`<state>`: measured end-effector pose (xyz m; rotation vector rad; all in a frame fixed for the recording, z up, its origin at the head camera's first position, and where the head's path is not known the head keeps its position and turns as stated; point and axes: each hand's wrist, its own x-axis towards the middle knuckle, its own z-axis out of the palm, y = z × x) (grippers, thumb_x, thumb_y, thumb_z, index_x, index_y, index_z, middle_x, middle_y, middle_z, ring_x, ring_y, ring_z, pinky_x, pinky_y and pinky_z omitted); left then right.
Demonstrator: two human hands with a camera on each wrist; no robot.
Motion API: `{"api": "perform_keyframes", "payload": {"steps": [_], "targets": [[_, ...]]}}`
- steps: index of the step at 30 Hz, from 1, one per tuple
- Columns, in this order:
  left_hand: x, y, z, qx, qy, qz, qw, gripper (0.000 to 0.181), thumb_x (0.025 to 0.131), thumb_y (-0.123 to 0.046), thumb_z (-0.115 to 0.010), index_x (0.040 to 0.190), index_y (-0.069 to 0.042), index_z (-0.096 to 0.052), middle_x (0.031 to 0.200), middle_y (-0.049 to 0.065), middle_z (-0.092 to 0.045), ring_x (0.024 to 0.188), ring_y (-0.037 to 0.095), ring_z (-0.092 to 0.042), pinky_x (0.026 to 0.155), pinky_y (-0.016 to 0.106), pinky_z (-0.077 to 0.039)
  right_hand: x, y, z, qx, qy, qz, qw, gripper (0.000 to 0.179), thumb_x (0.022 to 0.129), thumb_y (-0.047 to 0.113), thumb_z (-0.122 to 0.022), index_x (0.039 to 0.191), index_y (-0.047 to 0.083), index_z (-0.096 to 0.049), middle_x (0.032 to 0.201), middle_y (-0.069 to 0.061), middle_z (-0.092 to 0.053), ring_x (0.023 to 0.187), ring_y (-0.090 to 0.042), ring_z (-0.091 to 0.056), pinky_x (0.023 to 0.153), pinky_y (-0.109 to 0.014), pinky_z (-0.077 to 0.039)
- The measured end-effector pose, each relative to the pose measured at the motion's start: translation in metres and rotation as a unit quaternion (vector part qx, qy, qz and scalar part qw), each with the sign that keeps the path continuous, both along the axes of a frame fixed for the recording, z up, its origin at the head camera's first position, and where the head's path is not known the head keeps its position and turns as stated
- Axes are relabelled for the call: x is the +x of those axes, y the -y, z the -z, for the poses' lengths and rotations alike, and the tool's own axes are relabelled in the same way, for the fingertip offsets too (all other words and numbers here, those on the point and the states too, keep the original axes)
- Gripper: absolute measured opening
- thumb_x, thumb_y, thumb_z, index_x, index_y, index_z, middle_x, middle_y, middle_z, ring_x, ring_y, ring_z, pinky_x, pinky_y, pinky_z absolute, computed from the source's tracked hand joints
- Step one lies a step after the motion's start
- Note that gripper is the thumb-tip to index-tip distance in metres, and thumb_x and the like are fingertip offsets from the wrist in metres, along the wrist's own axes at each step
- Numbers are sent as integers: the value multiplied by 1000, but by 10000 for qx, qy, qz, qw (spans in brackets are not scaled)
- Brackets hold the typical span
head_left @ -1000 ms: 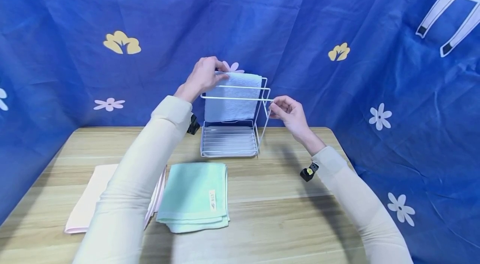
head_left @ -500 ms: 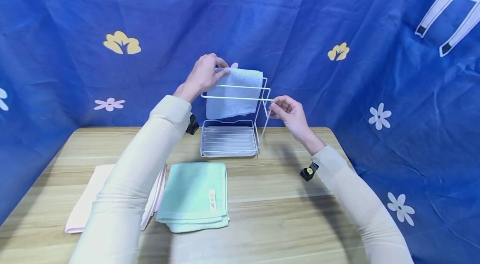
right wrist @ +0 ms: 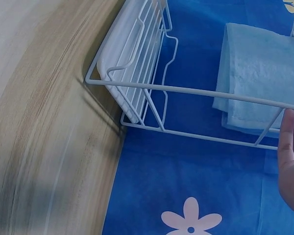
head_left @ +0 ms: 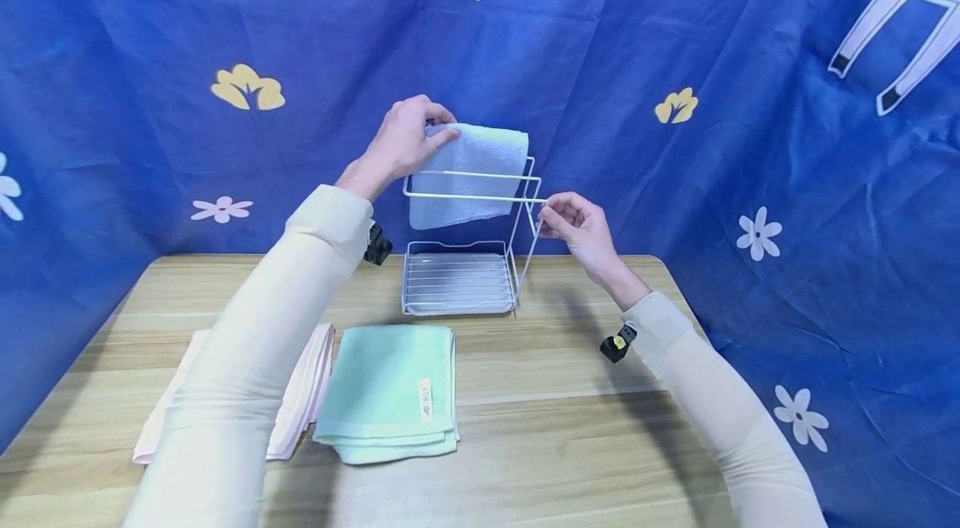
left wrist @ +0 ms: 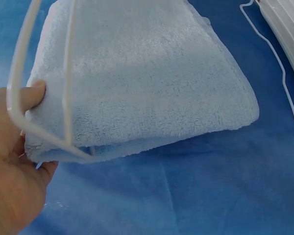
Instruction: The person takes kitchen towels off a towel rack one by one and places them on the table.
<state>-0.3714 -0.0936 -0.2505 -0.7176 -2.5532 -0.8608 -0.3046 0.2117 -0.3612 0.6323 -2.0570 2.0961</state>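
A light blue towel [head_left: 472, 153], folded over, hangs behind the front bars of a white wire rack [head_left: 480, 197]. My left hand [head_left: 405, 135] pinches the towel's upper left corner between thumb and fingers. In the left wrist view the thumb lies on the near face of the towel [left wrist: 147, 88], with rack bars crossing in front. My right hand [head_left: 579, 226] pinches the rack's upper right front corner. The right wrist view shows its fingers against the rack's upright wire [right wrist: 201, 92]. The towel's lower edge hangs above the rack's base tray [head_left: 459, 282].
On the wooden table [head_left: 570, 428] a folded mint green towel [head_left: 390, 386] with a white label lies in front of the rack. Left of it a folded pink towel [head_left: 300, 403] is partly hidden under my left sleeve. A blue patterned curtain [head_left: 337, 28] stands close behind the rack.
My left hand has risen, lifting the light blue towel, so its lower edge now hangs higher above the base tray. The right hand keeps its hold on the rack corner.
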Motion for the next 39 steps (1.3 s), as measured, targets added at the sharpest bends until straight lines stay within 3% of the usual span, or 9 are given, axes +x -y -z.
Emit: {"api": "perform_keyframes", "payload": {"steps": [8, 15, 18, 21, 31, 33, 35, 39], "targets": [[8, 7, -14, 412, -233, -73, 9989, 25, 102, -23, -70, 111, -2, -78, 102, 18, -65, 96, 31, -56, 86, 37, -40, 0, 1, 0, 81, -22, -21, 10000, 7, 103, 3, -65, 105, 9, -69, 90, 6, -75, 84, -15, -75, 81, -31, -65], [21, 11, -27, 657, -368, -97, 9971, 21, 99, -20, -73, 108, -2, -79, 94, 13, -63, 89, 24, -53, 80, 29, -38, 2, -1, 0, 61, 1, -48, 10000, 9, 103, 2, -65, 110, -4, -65, 91, 5, -75, 85, -17, -75, 82, -32, -65], [25, 12, -31, 621, -380, -67, 9973, 22, 100, -20, -73, 108, -2, -79, 94, 12, -62, 88, 21, -52, 79, 26, -38, 2, -2, 0, 73, -1, -43, 10000, 6, 103, 2, -64, 106, 5, -68, 90, 5, -75, 83, -13, -75, 81, -31, -65], [29, 11, -35, 573, -414, -36, 9975, 21, 100, -20, -73, 108, -1, -79, 94, 12, -63, 87, 20, -52, 79, 25, -38, 2, -3, 0, 70, -8, -61, 10000, 14, 103, 2, -64, 103, 15, -70, 91, 4, -75, 83, -12, -75, 81, -30, -65], [51, 13, -52, 639, -495, 51, 9967, 24, 102, -23, -71, 110, -2, -79, 96, 12, -64, 83, 17, -52, 73, 22, -37, 4, -3, -2, 68, -15, -61, 10000, 18, 103, 1, -63, 101, 18, -70, 90, 6, -75, 81, -8, -75, 80, -30, -65], [57, 14, -56, 691, -493, 68, 9964, 24, 102, -24, -71, 110, -3, -80, 96, 11, -64, 82, 15, -51, 73, 22, -37, 4, -3, -3, 77, -9, -63, 9999, 16, 103, 2, -63, 102, 16, -70, 90, 4, -74, 81, -8, -75, 81, -30, -65], [63, 14, -60, 724, -501, 85, 9961, 25, 102, -25, -71, 110, -4, -80, 96, 10, -64, 81, 14, -51, 73, 22, -37, 3, -3, -2, 70, 6, -66, 10000, 5, 103, 2, -64, 106, 2, -68, 91, 2, -74, 82, -9, -75, 81, -31, -65], [71, 15, -66, 800, -567, 76, 9952, 24, 100, -26, -73, 108, -5, -81, 94, 8, -64, 78, 7, -50, 72, 21, -36, 2, -3, -1, 78, 25, -68, 9999, 15, 103, 2, -64, 112, -10, -62, 91, 2, -74, 82, -13, -75, 82, -33, -65]]}}
